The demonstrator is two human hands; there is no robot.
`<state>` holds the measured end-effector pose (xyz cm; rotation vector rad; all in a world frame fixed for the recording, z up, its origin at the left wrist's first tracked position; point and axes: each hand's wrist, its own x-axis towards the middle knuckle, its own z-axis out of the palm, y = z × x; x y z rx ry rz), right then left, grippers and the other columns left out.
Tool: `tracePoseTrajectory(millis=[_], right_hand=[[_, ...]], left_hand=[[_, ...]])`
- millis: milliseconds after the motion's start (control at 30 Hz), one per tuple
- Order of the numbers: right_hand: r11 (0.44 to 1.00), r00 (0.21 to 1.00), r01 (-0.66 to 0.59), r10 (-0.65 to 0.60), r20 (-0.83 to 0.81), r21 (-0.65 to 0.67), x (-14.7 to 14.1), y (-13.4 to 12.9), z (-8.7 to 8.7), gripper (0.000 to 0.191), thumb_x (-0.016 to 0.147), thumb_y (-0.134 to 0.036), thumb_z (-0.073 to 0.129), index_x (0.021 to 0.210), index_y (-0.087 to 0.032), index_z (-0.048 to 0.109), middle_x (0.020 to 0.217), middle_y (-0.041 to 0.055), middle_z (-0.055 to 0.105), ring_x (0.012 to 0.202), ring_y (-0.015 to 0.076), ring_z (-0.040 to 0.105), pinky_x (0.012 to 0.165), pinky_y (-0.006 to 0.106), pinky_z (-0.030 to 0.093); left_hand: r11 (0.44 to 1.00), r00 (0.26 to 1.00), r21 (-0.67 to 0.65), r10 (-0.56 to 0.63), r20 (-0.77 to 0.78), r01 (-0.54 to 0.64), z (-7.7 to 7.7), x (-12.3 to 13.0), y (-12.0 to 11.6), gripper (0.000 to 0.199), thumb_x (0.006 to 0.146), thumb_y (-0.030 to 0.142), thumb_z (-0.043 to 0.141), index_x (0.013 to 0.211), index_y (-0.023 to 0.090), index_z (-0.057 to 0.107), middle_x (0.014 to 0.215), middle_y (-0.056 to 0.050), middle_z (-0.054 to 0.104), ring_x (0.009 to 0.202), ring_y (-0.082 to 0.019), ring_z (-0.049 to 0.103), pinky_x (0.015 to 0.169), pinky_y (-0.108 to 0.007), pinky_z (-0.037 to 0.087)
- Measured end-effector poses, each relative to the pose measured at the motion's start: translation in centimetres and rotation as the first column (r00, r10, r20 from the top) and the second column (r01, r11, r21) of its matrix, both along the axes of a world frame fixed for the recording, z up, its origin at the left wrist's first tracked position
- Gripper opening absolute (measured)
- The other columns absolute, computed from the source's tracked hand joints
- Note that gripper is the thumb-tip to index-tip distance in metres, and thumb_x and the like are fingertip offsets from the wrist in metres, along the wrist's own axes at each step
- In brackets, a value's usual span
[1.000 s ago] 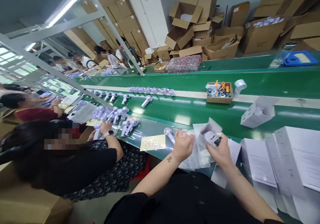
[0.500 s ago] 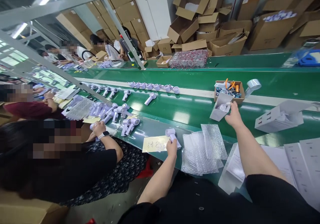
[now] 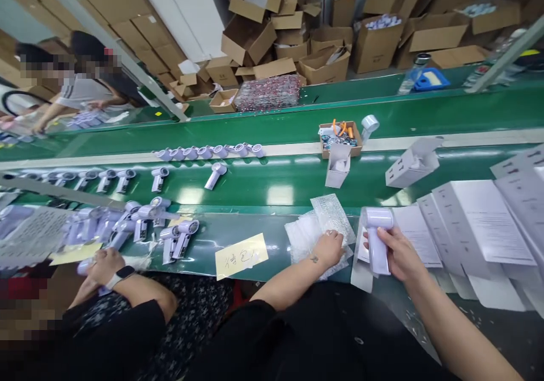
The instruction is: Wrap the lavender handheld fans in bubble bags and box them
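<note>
My right hand (image 3: 402,250) is closed around the handle of a lavender handheld fan (image 3: 379,239), held upright with its round head at the top. Bent fingers of my left hand (image 3: 330,249) press onto a pile of clear bubble-wrap bags (image 3: 304,235) at the bench edge, seemingly pinching the top bag. White printed sheets (image 3: 419,233) lie behind and to the right of the fan. Left of the bags, a yellow paper with handwriting (image 3: 241,256) lies on the bench.
Two open white boxes (image 3: 339,165) (image 3: 412,165) stand on the green conveyor (image 3: 280,182). Behind them is a cardboard tray of parts (image 3: 356,145). Folded white cartons (image 3: 454,228) stand at right. Several fans (image 3: 148,214) lie at left beside a co-worker's hands (image 3: 104,266).
The fan has passed from my left hand to my right, which let go of the white box on the conveyor. My left hand has moved onto the bubble-wrap bags. The view has swung right.
</note>
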<state>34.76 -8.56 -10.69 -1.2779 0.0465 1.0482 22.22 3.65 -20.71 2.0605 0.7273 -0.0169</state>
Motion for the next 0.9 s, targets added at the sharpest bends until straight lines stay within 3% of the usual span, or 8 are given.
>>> tracePoseTrajectory(millis=[133, 300, 400, 500, 567, 633, 733, 900], right_hand=[[0.996, 0.984, -0.071, 0.062, -0.167, -0.051, -1.2, -4.0, 0.9, 0.035, 0.069, -0.031, 0.07, 0.1, -0.025, 0.055, 0.081, 0.0006, 0.064, 0.067, 0.0166, 0.063, 0.066, 0.035, 0.057], [0.982, 0.943, -0.188, 0.187, -0.274, 0.024, -3.8, -3.6, -0.3, 0.032, 0.071, -0.031, 0.068, 0.1, -0.024, 0.054, 0.077, 0.0008, 0.062, 0.067, 0.0171, 0.062, 0.066, 0.034, 0.055], [0.962, 0.92, -0.251, 0.272, -0.283, 0.108, -3.6, -1.7, -0.7, 0.034, 0.072, -0.032, 0.065, 0.103, -0.025, 0.052, 0.076, -0.0003, 0.061, 0.064, 0.0161, 0.061, 0.062, 0.032, 0.054], [0.949, 0.912, -0.285, 0.312, -0.265, 0.138, -2.9, -0.6, -0.9, 0.036, 0.073, -0.031, 0.065, 0.105, -0.024, 0.051, 0.074, -0.0003, 0.061, 0.063, 0.0155, 0.061, 0.058, 0.029, 0.053], [0.948, 0.911, -0.3, 0.318, -0.262, 0.108, -2.8, -0.5, -1.0, 0.036, 0.073, -0.031, 0.066, 0.105, -0.023, 0.051, 0.073, 0.0, 0.062, 0.061, 0.0148, 0.061, 0.056, 0.028, 0.052], [0.948, 0.91, -0.312, 0.316, -0.268, 0.058, -3.0, -0.7, -1.1, 0.033, 0.073, -0.031, 0.067, 0.101, -0.021, 0.051, 0.071, 0.0001, 0.062, 0.057, 0.0138, 0.06, 0.054, 0.028, 0.052], [0.948, 0.915, -0.319, 0.311, -0.256, 0.012, -4.0, -1.0, -1.1, 0.031, 0.072, -0.032, 0.068, 0.095, -0.02, 0.051, 0.068, -0.0001, 0.062, 0.053, 0.0135, 0.059, 0.053, 0.029, 0.052], [0.988, 0.968, -0.155, 0.147, -0.205, -0.021, -6.0, -0.6, -0.7, 0.038, 0.066, -0.026, 0.073, 0.096, -0.024, 0.05, 0.071, -0.0033, 0.061, 0.056, 0.0149, 0.06, 0.052, 0.031, 0.054]], left_hand=[[0.98, 0.984, 0.109, -0.158, -0.077, 0.166, -0.9, 0.9, 1.6, 0.012, 0.072, 0.005, 0.053, 0.072, 0.012, 0.063, 0.086, -0.016, 0.061, 0.095, -0.027, 0.055, 0.086, -0.039, 0.04], [0.983, 0.992, 0.138, -0.116, -0.039, 0.12, 1.5, 1.4, 2.9, 0.022, 0.083, 0.017, 0.045, 0.081, 0.015, 0.068, 0.083, -0.011, 0.064, 0.087, -0.023, 0.057, 0.084, -0.036, 0.041], [0.993, 0.986, -0.098, -0.042, 0.161, 0.058, 3.5, 0.9, 2.8, 0.021, 0.081, 0.02, 0.049, 0.083, 0.018, 0.069, 0.08, -0.006, 0.065, 0.079, -0.018, 0.058, 0.077, -0.029, 0.044], [0.92, 0.948, -0.383, 0.188, 0.258, -0.078, 5.3, 0.0, 2.6, 0.017, 0.077, 0.021, 0.052, 0.077, 0.015, 0.068, 0.071, -0.003, 0.063, 0.067, -0.015, 0.056, 0.066, -0.026, 0.044], [0.877, 0.902, -0.439, 0.336, 0.272, -0.194, 6.4, -0.6, 2.6, 0.016, 0.078, 0.024, 0.053, 0.076, 0.014, 0.066, 0.067, -0.003, 0.061, 0.064, -0.014, 0.054, 0.063, -0.025, 0.043], [0.908, 0.869, -0.36, 0.347, 0.353, -0.216, 7.4, -1.4, 2.5, 0.016, 0.079, 0.026, 0.054, 0.077, 0.015, 0.065, 0.069, -0.003, 0.06, 0.067, -0.014, 0.053, 0.066, -0.026, 0.043], [0.993, 0.856, 0.005, 0.097, 0.507, -0.115, 8.1, -3.1, 2.2, 0.017, 0.083, 0.025, 0.05, 0.08, 0.016, 0.064, 0.07, -0.004, 0.058, 0.071, -0.016, 0.051, 0.069, -0.029, 0.042], [0.883, 0.827, 0.47, -0.27, 0.494, 0.008, 7.6, -5.8, 0.4, 0.021, 0.087, 0.019, 0.04, 0.084, 0.015, 0.061, 0.066, -0.004, 0.05, 0.066, -0.016, 0.045, 0.06, -0.027, 0.04]])
